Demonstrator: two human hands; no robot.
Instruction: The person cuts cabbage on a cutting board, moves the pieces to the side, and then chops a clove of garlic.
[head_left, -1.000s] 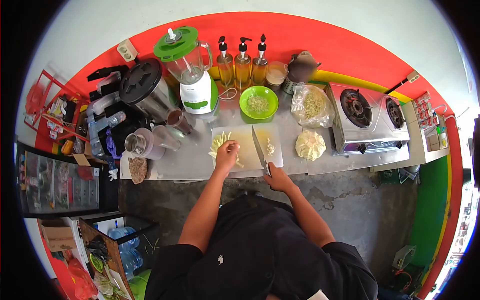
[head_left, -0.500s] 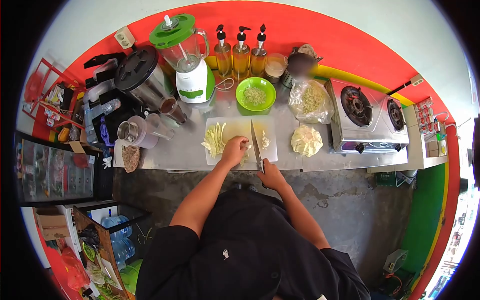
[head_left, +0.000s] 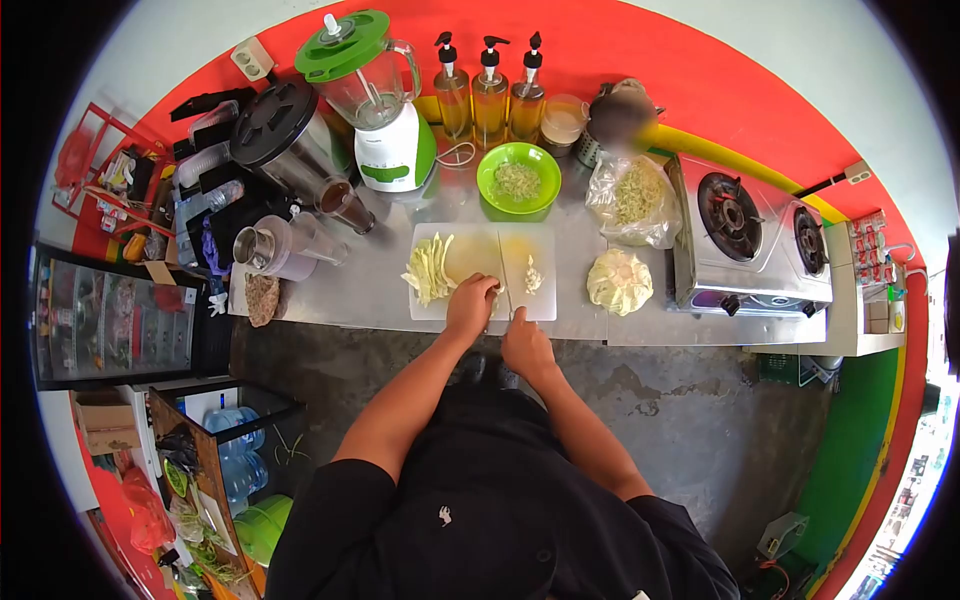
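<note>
My right hand point(head_left: 527, 342) is closed round the handle of a knife point(head_left: 505, 275), whose blade shows as a thin line across the white cutting board point(head_left: 475, 260). Just left of the blade, the bent fingers of my left hand point(head_left: 472, 305) hold a small piece of pale cabbage point(head_left: 495, 298), partly hidden by the fingers. Cabbage strips point(head_left: 430, 272) lie in a pile on the board's left side. Finely chopped cabbage point(head_left: 533, 274) sits to the right of the blade. Further right, a cabbage head point(head_left: 619, 282) rests on the metal counter.
Behind the board stands a green bowl point(head_left: 548, 180) of shredded cabbage. A plastic bag point(head_left: 660, 225) of shreds lies near the gas stove point(head_left: 750, 285). Three pump bottles point(head_left: 490, 105) and a blender point(head_left: 393, 155) line the back. The counter's front edge point(head_left: 400, 327) is close.
The knife has turned so its blade now appears edge-on and nearer my left fingers. My right hand has moved slightly left. The whole view has shifted a little.
</note>
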